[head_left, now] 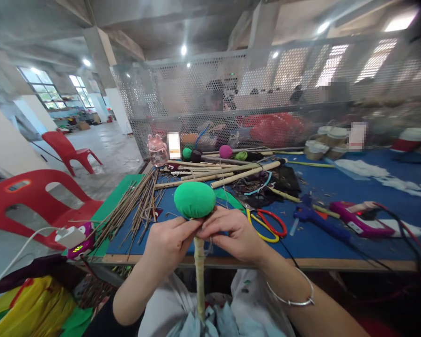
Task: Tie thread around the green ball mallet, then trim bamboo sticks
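A green cloth-covered ball point(195, 199) sits on top of a pale bamboo stick point(199, 276), which stands upright between my knees. Just under the ball, my left hand point(171, 241) is closed with its fingers around the top of the stick. My right hand point(233, 234) meets it there from the other side, its thumb and fingers pinched at the ball's lower edge. Some thin thread seems to hang below the right fingers, though it is hard to make out. Scissors with red and yellow handles point(266, 226) lie to the right of my right hand.
Thin brown twigs point(131, 213) lie in a pile on the left of the blue table point(351, 187). Bamboo sticks point(231, 174) lie behind the ball. A blue glue gun point(319, 222) and a purple power strip point(361, 222) are at right. A perforated metal screen point(182, 89) rises behind.
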{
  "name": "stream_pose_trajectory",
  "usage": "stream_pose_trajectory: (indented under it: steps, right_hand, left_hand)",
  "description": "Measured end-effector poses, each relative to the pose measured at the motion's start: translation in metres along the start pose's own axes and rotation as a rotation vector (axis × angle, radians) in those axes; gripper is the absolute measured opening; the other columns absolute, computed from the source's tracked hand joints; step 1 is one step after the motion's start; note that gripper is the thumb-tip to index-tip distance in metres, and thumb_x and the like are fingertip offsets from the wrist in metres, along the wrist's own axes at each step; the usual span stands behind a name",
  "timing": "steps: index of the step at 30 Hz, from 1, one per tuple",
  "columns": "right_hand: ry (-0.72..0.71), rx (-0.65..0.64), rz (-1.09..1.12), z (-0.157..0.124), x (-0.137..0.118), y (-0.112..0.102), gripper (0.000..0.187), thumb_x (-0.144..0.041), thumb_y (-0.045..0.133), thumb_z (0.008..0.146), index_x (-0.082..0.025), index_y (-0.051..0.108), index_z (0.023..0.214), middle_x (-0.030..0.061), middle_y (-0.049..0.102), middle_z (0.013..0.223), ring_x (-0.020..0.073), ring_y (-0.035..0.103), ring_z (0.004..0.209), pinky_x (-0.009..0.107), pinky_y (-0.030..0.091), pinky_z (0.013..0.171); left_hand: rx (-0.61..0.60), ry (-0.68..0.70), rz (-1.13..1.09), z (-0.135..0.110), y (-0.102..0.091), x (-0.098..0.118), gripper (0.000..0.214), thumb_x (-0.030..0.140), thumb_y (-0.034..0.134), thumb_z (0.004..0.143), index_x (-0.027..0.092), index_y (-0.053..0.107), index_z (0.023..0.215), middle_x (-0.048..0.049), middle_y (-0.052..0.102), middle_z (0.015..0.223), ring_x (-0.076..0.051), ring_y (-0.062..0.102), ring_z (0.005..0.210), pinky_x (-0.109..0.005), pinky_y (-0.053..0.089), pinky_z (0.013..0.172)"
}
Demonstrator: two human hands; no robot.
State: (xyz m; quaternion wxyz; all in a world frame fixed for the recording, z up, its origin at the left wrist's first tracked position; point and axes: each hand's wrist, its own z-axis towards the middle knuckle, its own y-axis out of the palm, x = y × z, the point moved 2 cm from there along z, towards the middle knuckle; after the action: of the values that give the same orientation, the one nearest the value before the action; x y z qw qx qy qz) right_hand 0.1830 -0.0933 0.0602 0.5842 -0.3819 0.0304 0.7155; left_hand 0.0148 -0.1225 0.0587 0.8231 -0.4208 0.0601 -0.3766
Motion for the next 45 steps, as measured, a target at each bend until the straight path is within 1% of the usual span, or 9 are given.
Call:
stream_pose_trajectory:
  steps: [4, 7, 11, 18, 26, 32, 36, 41, 45]
  right_hand:
    - [-0.023, 0.03, 0.027, 0.001, 0.002, 0.0, 0.018, -0.004, 0.058, 0.07, -0.016, 0.07, 0.074, 0.0052, 0.07, 0.07, 0.0133, 0.063, 0.069, 0.028, 0.048, 0.07]
    - [-0.054, 0.205, -0.02, -0.001, 0.008, 0.0, 0.019, -0.002, 0.057, 0.068, -0.018, 0.068, 0.071, 0.0034, 0.069, 0.066, 0.013, 0.062, 0.063, 0.029, 0.048, 0.065]
    - [-0.216, 0.472, -0.349, -0.007, 0.015, 0.009, 0.024, 0.001, 0.058, 0.07, -0.018, 0.066, 0.083, 0.0061, 0.068, 0.073, 0.0143, 0.06, 0.066, 0.031, 0.049, 0.063]
    - [-0.256, 0.63, -0.515, -0.013, 0.024, 0.029, 0.024, -0.002, 0.056, 0.073, -0.019, 0.062, 0.089, 0.0055, 0.067, 0.076, 0.0149, 0.059, 0.07, 0.033, 0.051, 0.066]
    - [-0.384, 0.421, -0.518, -0.014, 0.009, 0.025, 0.019, -0.011, 0.056, 0.079, -0.016, 0.061, 0.096, 0.0098, 0.068, 0.083, 0.0168, 0.061, 0.077, 0.033, 0.051, 0.063]
    - [-0.379, 0.412, -0.541, -0.022, 0.011, 0.026, 0.015, -0.011, 0.055, 0.079, -0.016, 0.063, 0.092, 0.0077, 0.066, 0.078, 0.0155, 0.059, 0.073, 0.032, 0.049, 0.063]
    - [-0.366, 0.408, -0.529, -0.024, 0.011, 0.026, 0.014, -0.01, 0.053, 0.081, -0.015, 0.063, 0.089, 0.0079, 0.066, 0.077, 0.0154, 0.058, 0.073, 0.032, 0.048, 0.063]
    - [-0.353, 0.428, -0.547, -0.022, 0.01, 0.023, 0.014, -0.009, 0.055, 0.079, -0.015, 0.063, 0.088, 0.0076, 0.066, 0.077, 0.0152, 0.058, 0.072, 0.031, 0.047, 0.063]
    - [-0.357, 0.4, -0.555, -0.022, 0.012, 0.022, 0.015, -0.011, 0.053, 0.081, -0.015, 0.063, 0.09, 0.0077, 0.067, 0.078, 0.0157, 0.057, 0.072, 0.032, 0.047, 0.064]
  left_hand:
    - [0.032, 0.142, 0.036, 0.006, -0.001, -0.005, 0.015, 0.018, 0.053, 0.081, 0.02, 0.066, 0.088, -0.0003, 0.066, 0.066, -0.008, 0.06, 0.057, -0.016, 0.043, 0.054]
    - [0.078, 0.174, 0.051, 0.011, 0.003, -0.005, 0.011, 0.017, 0.055, 0.079, 0.017, 0.066, 0.081, -0.0007, 0.066, 0.063, -0.009, 0.059, 0.054, -0.018, 0.042, 0.052]
    - [0.15, 0.124, 0.017, 0.011, 0.011, -0.005, 0.007, 0.015, 0.057, 0.076, 0.015, 0.064, 0.079, -0.0015, 0.066, 0.062, -0.009, 0.058, 0.053, -0.019, 0.042, 0.052]
    - [0.13, 0.011, -0.093, -0.001, 0.018, -0.008, 0.011, 0.015, 0.056, 0.078, 0.016, 0.064, 0.084, -0.0034, 0.068, 0.068, -0.01, 0.06, 0.057, -0.019, 0.044, 0.057]
    - [-0.138, -0.664, -0.888, -0.012, 0.022, 0.007, 0.031, 0.034, 0.047, 0.085, 0.014, 0.061, 0.104, 0.0029, 0.054, 0.047, -0.005, 0.041, 0.036, -0.015, 0.031, 0.037]
    - [-0.013, -0.957, -1.514, -0.015, 0.034, 0.01, 0.043, 0.046, 0.064, 0.069, 0.012, 0.065, 0.094, 0.0074, 0.042, 0.031, -0.001, 0.023, 0.024, -0.014, 0.014, 0.029]
    - [0.138, -1.028, -1.499, -0.015, 0.04, 0.011, 0.034, 0.041, 0.074, 0.06, 0.013, 0.063, 0.077, 0.0092, 0.04, 0.03, -0.001, 0.024, 0.024, -0.012, 0.014, 0.029]
    - [0.399, -0.863, -1.184, -0.024, 0.034, 0.006, 0.022, 0.037, 0.057, 0.079, 0.016, 0.058, 0.082, 0.0088, 0.042, 0.037, -0.003, 0.031, 0.03, -0.013, 0.023, 0.032]
    - [0.297, -0.305, -0.535, -0.021, 0.014, -0.001, 0.03, 0.019, 0.054, 0.08, 0.018, 0.058, 0.11, 0.0035, 0.058, 0.055, -0.006, 0.049, 0.044, -0.015, 0.038, 0.045]
